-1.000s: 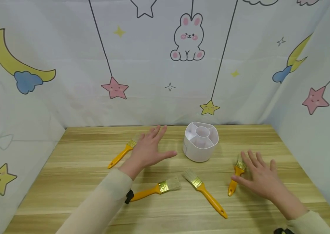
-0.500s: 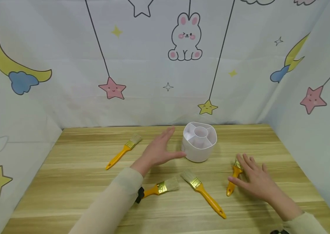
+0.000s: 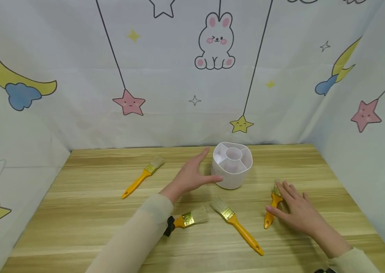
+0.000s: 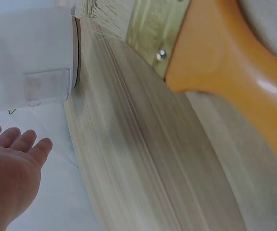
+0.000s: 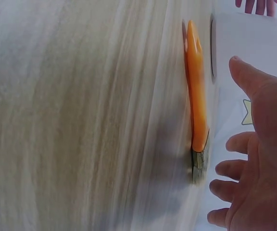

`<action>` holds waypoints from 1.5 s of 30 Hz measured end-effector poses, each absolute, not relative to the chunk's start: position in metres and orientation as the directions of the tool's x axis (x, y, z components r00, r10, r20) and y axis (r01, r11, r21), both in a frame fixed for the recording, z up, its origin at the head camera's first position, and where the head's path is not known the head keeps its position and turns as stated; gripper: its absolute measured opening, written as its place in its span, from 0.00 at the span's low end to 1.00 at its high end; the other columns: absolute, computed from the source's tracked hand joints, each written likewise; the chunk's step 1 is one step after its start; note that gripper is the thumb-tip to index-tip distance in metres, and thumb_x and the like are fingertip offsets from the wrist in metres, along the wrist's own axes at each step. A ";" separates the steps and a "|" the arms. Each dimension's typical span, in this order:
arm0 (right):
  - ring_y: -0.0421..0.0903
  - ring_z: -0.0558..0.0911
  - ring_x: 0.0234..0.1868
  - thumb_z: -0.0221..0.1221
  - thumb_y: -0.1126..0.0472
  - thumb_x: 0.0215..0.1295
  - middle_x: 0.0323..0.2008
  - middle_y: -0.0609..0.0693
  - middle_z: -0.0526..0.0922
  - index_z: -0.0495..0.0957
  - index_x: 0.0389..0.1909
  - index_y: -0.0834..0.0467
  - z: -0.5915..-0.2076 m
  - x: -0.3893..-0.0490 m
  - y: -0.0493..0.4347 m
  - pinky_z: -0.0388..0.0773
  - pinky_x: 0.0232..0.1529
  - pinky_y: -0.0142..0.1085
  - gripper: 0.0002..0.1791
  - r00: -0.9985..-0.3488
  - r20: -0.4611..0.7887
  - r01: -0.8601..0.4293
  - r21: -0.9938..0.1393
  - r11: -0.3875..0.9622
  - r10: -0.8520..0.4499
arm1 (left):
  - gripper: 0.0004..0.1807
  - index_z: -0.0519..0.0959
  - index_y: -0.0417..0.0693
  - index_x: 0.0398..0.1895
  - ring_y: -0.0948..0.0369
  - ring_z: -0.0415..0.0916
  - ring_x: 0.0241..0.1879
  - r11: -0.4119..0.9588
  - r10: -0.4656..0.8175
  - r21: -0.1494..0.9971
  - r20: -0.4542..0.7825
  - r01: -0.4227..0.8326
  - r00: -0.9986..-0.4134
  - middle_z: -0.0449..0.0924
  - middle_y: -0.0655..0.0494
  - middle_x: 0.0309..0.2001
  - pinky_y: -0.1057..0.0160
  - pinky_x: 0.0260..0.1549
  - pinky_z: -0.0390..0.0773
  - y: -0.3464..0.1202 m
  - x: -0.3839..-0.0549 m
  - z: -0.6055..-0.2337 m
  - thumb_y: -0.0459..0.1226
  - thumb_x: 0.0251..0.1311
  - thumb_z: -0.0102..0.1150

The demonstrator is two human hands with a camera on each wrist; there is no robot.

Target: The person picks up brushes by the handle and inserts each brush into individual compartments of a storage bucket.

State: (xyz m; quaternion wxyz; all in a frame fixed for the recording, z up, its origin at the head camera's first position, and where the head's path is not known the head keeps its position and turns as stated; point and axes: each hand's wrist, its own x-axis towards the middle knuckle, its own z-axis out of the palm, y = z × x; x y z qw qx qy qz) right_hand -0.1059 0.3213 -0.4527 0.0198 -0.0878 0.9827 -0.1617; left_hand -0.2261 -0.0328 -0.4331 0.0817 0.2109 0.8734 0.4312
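Note:
A white round organizer (image 3: 232, 181) with a central cup and several compartments stands upright near the back of the table. My left hand (image 3: 190, 177) reaches to its left side, fingers extended and thumb across its front; in the left wrist view a gap shows between the fingers and the organizer (image 4: 28, 53). Over at the right, my right hand (image 3: 298, 214) hovers, fingers spread, above a paintbrush (image 3: 271, 218) with an orange handle, partly covering its bristles. The right wrist view shows this paintbrush (image 5: 196, 86) lying on the table, apart from the fingers.
On the wood-grain table (image 3: 86, 223) lie another paintbrush (image 3: 143, 177) at the back left, one (image 3: 189, 218) partly behind the left wrist, and one (image 3: 240, 227) at front centre. White printed curtains (image 3: 165, 125) enclose the back and sides.
My left hand has moved right from over the back-left paintbrush to the organizer's left side. My right hand has shifted slightly left and lower over its paintbrush.

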 end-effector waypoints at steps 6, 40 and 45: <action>0.75 0.59 0.78 0.65 0.35 0.71 0.79 0.75 0.58 0.58 0.82 0.67 -0.454 -0.106 0.320 0.52 0.71 0.80 0.54 -0.983 0.002 -0.175 -0.310 0.934 -0.183 | 0.64 0.51 0.55 0.89 0.45 0.62 0.79 0.448 0.459 0.847 0.057 0.287 -0.887 0.53 0.55 0.86 0.45 0.76 0.68 -0.026 -0.230 -0.435 0.56 0.56 0.81; 0.72 0.65 0.77 0.68 0.41 0.71 0.78 0.70 0.64 0.67 0.78 0.67 -0.453 -0.113 0.319 0.61 0.72 0.74 0.47 -0.923 0.023 -0.375 -0.275 0.885 -0.384 | 0.53 0.61 0.51 0.85 0.51 0.65 0.78 0.208 0.415 0.960 0.084 0.185 -0.906 0.64 0.54 0.81 0.51 0.72 0.74 -0.007 -0.233 -0.442 0.38 0.59 0.82; 0.71 0.63 0.78 0.69 0.43 0.71 0.80 0.68 0.62 0.65 0.80 0.66 -0.451 -0.119 0.322 0.60 0.72 0.75 0.47 -0.911 -0.011 -0.387 -0.320 0.864 -0.412 | 0.53 0.61 0.51 0.85 0.52 0.66 0.78 0.212 0.413 0.960 0.080 0.181 -0.907 0.65 0.54 0.81 0.51 0.72 0.74 -0.006 -0.234 -0.444 0.39 0.59 0.81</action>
